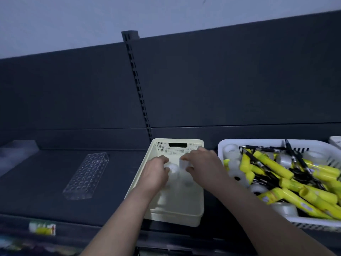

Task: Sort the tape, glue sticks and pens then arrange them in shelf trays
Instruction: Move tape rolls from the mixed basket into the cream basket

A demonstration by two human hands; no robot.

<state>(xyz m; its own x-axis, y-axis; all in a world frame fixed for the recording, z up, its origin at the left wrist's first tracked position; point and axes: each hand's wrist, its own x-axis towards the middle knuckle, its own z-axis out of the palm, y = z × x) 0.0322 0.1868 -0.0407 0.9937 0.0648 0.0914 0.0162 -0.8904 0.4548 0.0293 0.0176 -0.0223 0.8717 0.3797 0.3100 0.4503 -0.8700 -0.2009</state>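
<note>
A cream perforated tray (pixel 193 217) stands on the dark shelf, with clear tape rolls (pixel 163 199) lined up inside it. Both hands are inside the tray near its far end. My left hand (pixel 156 172) grips a clear tape roll (pixel 173 168). My right hand (pixel 202 163) pinches another clear tape roll (pixel 184 163) beside it. To the right, a white basket (pixel 221 145) holds mixed yellow glue sticks (pixel 273 165), black pens (pixel 295 157) and more tape rolls (pixel 284 208).
A clear acrylic pen holder with several holes (pixel 88 175) lies on the shelf to the left. A slotted upright (pixel 137 84) runs up the dark back panel. A label strip (pixel 42 228) sits on the shelf's front edge. Another white container's corner (pixel 335 145) shows far right.
</note>
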